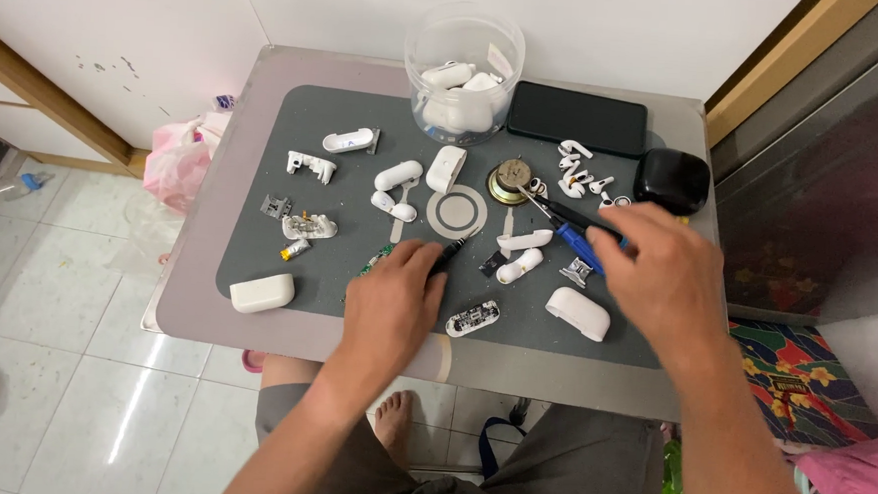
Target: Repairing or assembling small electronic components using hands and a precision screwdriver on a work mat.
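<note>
My left hand (391,297) rests on the dark grey work mat (258,253) with its fingers closed around a thin black tool (456,250) whose tip points up and right. My right hand (663,274) hovers over the mat's right side, next to a blue-handled screwdriver (572,231) lying with its metal tip by a round brass speaker (510,181). I cannot tell whether it grips the handle. White earbud case shells (577,312) and a small circuit board (472,319) lie between my hands.
A clear plastic tub (463,73) of white shells stands at the back, beside a black phone (577,117) and a black case (672,179). Loose earbuds (575,169), more shell pieces (261,292) and small parts are scattered across the mat. The small table's edges are close on all sides.
</note>
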